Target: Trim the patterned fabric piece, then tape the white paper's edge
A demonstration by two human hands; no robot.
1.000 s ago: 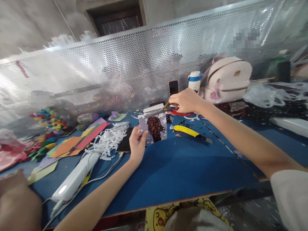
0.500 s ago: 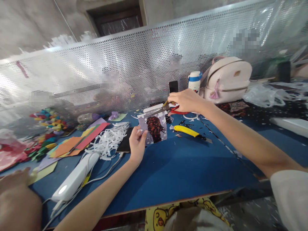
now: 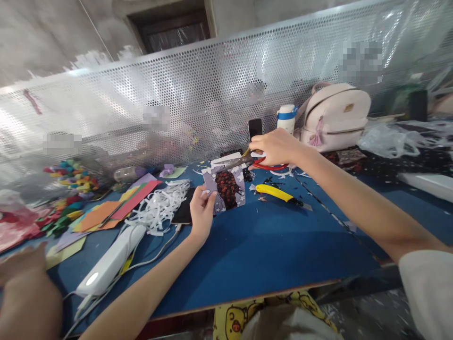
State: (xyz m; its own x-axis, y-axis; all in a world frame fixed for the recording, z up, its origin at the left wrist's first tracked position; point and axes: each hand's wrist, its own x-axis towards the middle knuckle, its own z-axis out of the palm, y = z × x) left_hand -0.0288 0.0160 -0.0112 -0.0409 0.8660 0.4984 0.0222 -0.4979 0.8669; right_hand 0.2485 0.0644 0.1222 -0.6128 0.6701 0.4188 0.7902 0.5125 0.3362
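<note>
Patterned card (image 3: 230, 186) pinched at lower L edge by L grip (image 3: 202, 215); scissors (image 3: 236, 163) held by R grip (image 3: 275, 148) off card's upper R, blades across card's top.

A bare grey concrete wall (image 3: 46, 33) holds a dark recessed opening (image 3: 173, 30). Before it, a perforated metal screen (image 3: 212, 94) streaked with bright reflections backs the blue tabletop (image 3: 265, 250). Pale scraps (image 3: 332, 312) litter the dim floor (image 3: 375, 311).

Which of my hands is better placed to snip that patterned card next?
Likely the right hand: it holds the scissors, blades by the top of the card, while the left hand grips its left side.
</note>
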